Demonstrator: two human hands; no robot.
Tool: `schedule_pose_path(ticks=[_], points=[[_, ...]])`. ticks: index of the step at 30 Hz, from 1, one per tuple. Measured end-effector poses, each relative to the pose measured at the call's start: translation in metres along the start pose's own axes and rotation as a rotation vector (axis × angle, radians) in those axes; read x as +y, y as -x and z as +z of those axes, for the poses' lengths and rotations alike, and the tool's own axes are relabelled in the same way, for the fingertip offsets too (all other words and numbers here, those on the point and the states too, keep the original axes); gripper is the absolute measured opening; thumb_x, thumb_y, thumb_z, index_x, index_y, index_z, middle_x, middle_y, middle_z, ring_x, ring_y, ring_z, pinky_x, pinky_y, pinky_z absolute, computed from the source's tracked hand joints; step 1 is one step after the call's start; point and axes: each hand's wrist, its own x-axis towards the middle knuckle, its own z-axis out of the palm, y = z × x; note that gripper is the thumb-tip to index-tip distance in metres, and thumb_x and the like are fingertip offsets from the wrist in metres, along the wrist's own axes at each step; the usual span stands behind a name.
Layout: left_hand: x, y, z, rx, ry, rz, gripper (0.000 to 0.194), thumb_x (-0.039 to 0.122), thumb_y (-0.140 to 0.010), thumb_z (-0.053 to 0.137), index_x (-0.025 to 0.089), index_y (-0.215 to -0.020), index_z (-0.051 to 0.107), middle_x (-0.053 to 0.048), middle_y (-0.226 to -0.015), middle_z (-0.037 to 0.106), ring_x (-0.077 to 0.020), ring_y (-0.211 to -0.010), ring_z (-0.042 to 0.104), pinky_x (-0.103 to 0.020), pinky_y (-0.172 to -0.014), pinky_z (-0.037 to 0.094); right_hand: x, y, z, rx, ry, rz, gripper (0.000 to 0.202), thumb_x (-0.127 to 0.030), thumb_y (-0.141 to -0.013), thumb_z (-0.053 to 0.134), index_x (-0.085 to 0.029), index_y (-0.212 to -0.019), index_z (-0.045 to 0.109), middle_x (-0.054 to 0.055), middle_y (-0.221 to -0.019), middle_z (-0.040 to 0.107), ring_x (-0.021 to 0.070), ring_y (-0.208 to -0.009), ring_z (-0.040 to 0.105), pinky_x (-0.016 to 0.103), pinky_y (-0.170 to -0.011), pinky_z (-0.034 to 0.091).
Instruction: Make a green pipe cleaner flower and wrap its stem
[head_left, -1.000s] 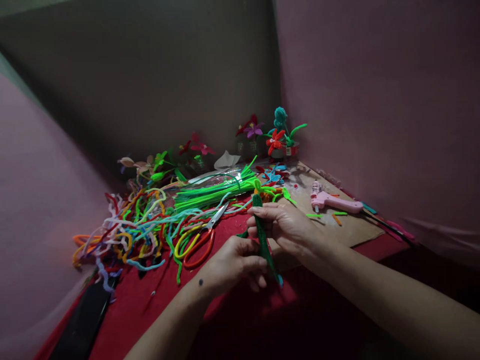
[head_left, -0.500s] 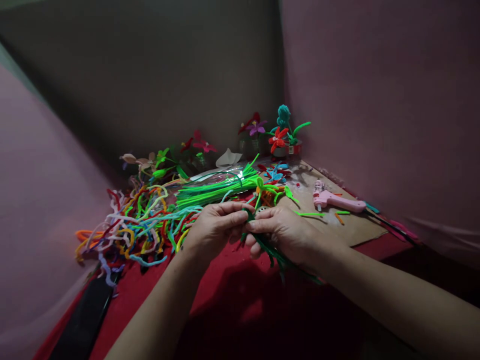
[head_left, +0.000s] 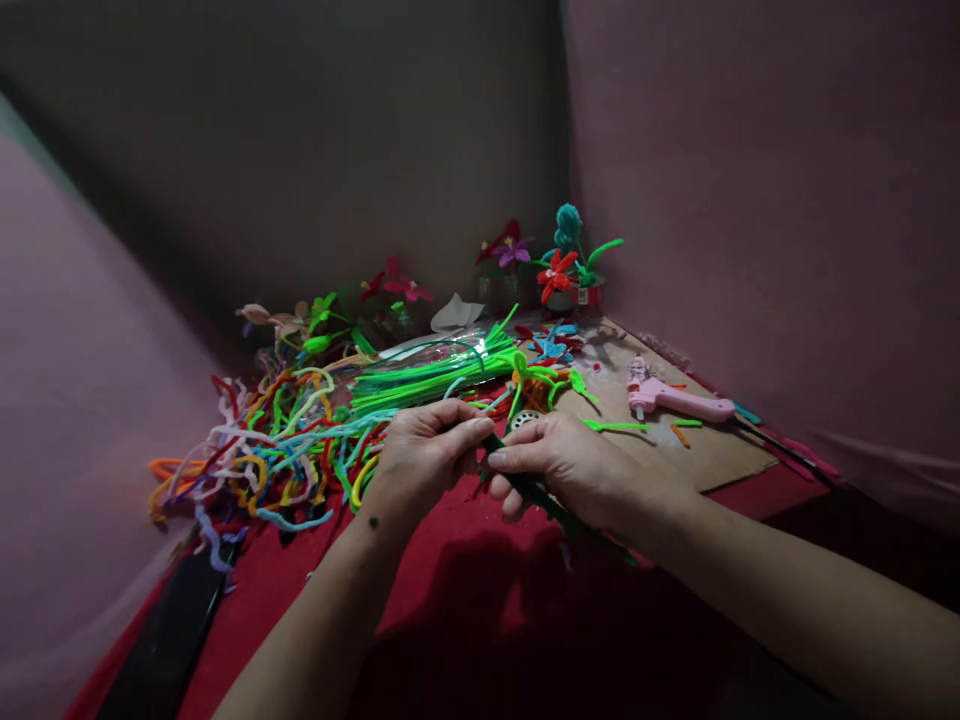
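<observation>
My left hand (head_left: 431, 450) pinches the upper end of a dark green pipe cleaner piece (head_left: 540, 497) between thumb and fingers. Close beside it, my right hand (head_left: 559, 460) is closed on the same dark green piece, whose strands trail down below the palm. Its exact shape is partly hidden by my fingers. Just behind the hands lies a bundle of bright green pipe cleaners (head_left: 420, 385) in clear plastic. A round disc with holes (head_left: 523, 420) shows beyond my right fingers.
Left is a tangled heap of coloured pipe cleaners (head_left: 277, 440). A pink glue gun (head_left: 686, 402) lies on cardboard (head_left: 724, 460) at right. Pipe cleaner flowers (head_left: 556, 275) stand at the back. A black flat object (head_left: 169, 630) rests on the red cloth (head_left: 450, 620).
My left hand has shifted slightly left and down along the dark green piece, its fingers now a little apart from my right hand. The right hand has hardly moved.
</observation>
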Motion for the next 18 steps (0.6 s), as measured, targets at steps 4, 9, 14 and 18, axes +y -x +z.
schedule_pose_path(ticks=[4,9,14,18], points=[[-0.001,-0.001,-0.001,0.083,-0.025,0.006,0.015,0.028,-0.071,0.064,0.015,-0.065,0.062,0.004,-0.04,0.048,-0.0051,-0.034,0.036,-0.018,-0.034,0.026,0.0,0.007,0.001,0.028,0.068,0.113,0.019,-0.012,-0.076,0.055,-0.009,-0.058,0.059,0.003,-0.047,0.061,0.0078,-0.037,0.054,0.016,-0.038,0.041],[-0.001,-0.005,-0.003,0.156,-0.073,0.045,0.012,0.025,-0.07,0.064,0.015,-0.064,0.062,0.005,-0.042,0.046,-0.0033,-0.036,0.036,-0.015,-0.035,0.026,0.005,0.007,-0.001,0.029,0.091,0.162,0.018,-0.013,-0.078,0.054,-0.01,-0.061,0.058,0.004,-0.048,0.063,0.0085,-0.037,0.056,0.014,-0.034,0.039],[-0.003,-0.011,-0.007,0.056,0.121,-0.028,0.016,0.029,-0.071,0.065,0.014,-0.069,0.061,0.005,-0.046,0.045,-0.0034,-0.037,0.035,-0.016,-0.035,0.026,0.004,-0.003,-0.004,-0.015,0.058,0.155,0.017,-0.011,-0.079,0.05,-0.01,-0.064,0.057,0.004,-0.052,0.065,0.0098,-0.039,0.059,0.014,-0.032,0.039],[-0.011,-0.013,-0.009,-0.117,0.286,-0.106,0.022,0.032,-0.072,0.064,0.014,-0.063,0.056,0.005,-0.046,0.044,-0.0044,-0.038,0.036,-0.019,-0.037,0.028,0.0,-0.012,-0.004,0.016,0.043,0.123,0.015,-0.009,-0.079,0.05,-0.01,-0.066,0.057,0.005,-0.053,0.065,0.0113,-0.04,0.059,0.016,-0.034,0.042]])
